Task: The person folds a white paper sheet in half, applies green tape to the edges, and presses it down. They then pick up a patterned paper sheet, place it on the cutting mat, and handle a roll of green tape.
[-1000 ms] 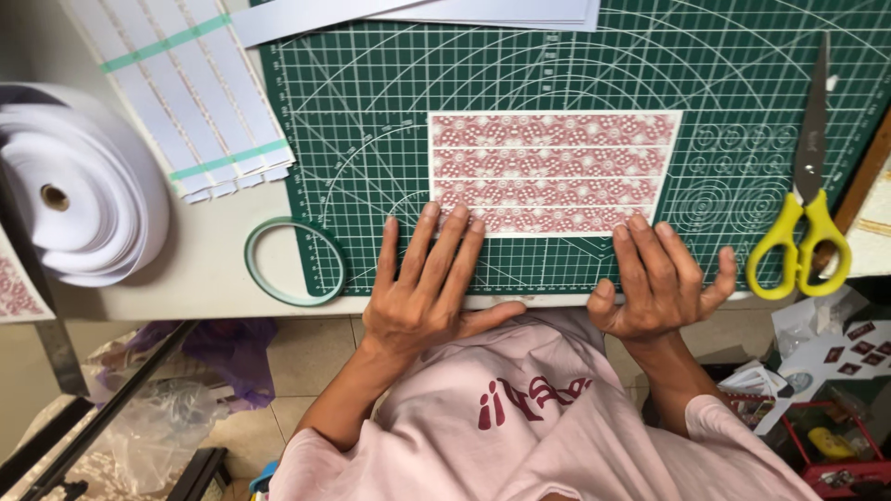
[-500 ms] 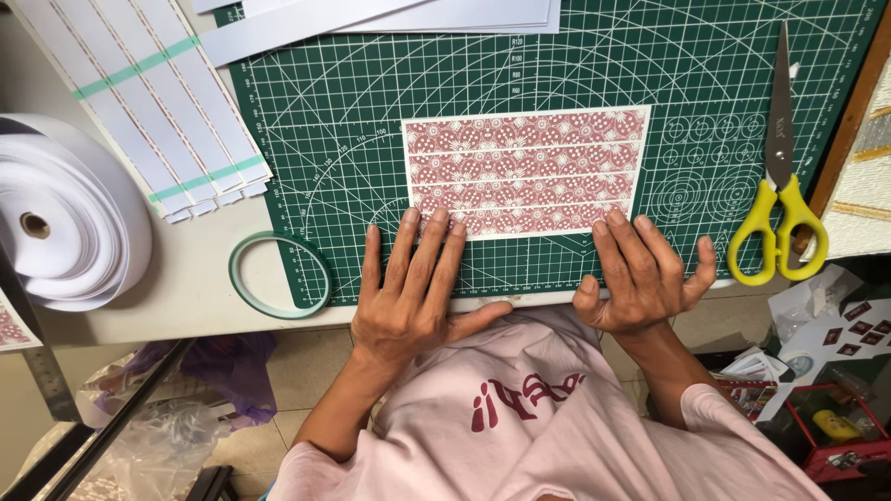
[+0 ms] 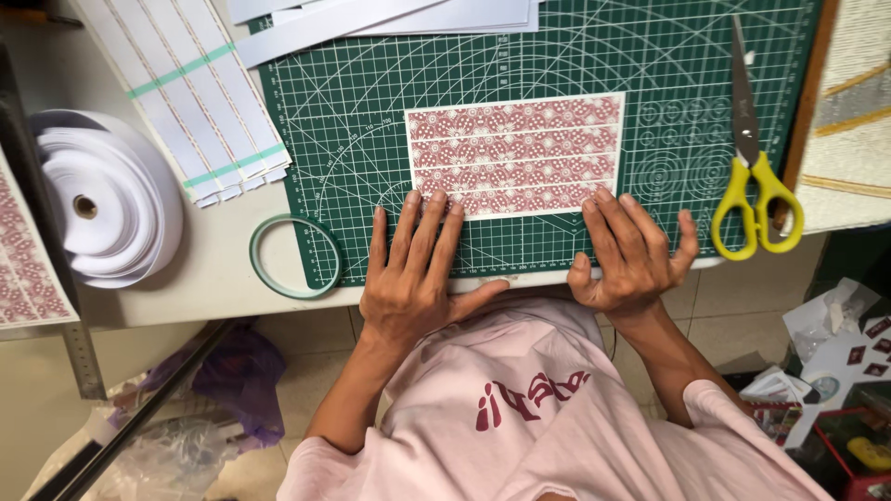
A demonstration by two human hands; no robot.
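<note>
On the desk's green cutting mat (image 3: 353, 139), a patterned paper sheet (image 3: 515, 153) lies under both fingertips; left hand (image 3: 413, 274) and right hand (image 3: 636, 255) rest flat, fingers spread, gripping nothing.

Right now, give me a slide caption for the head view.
Left hand and right hand press flat on patterned paper sheet atop green cutting mat, yellow scissors alongside.

Both hands creep forward: the left hand (image 3: 415, 274) and right hand (image 3: 633, 252) now have fingertips overlapping the near edge of the red-patterned rectangular paper sheet (image 3: 515, 153), where a second ago they only reached it. The view has drifted rightward.
</note>
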